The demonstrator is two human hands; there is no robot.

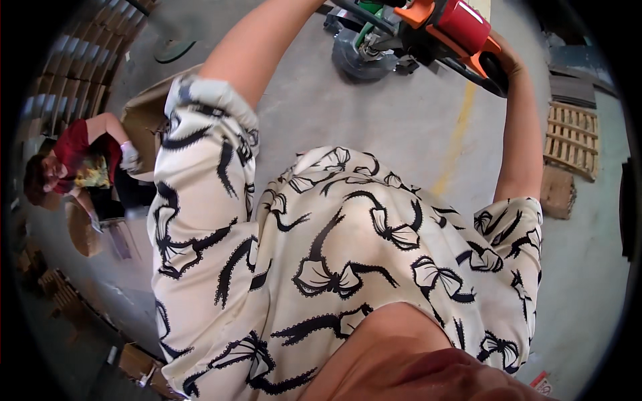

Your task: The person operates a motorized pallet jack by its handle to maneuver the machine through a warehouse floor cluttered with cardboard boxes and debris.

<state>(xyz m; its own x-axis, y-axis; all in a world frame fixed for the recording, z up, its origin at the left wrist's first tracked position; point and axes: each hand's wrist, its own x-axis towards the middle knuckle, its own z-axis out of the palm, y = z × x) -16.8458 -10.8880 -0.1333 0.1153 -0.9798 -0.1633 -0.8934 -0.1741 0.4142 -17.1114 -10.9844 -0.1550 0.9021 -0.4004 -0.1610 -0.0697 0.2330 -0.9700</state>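
- Right hand (503, 63), fingers wrapped on the black loop grip of the red-and-orange pallet-jack handle (461, 30), upper right above the grey concrete floor (401, 127)
- Left hand out of view (grip unknowable); best to steer with steady, even pulls

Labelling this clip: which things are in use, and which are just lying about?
In use: pallet jack handle, gripped by right hand; jack wheel; left hand out of frame.
Lying about: wooden pallet, cardboard box, stacked boxes.
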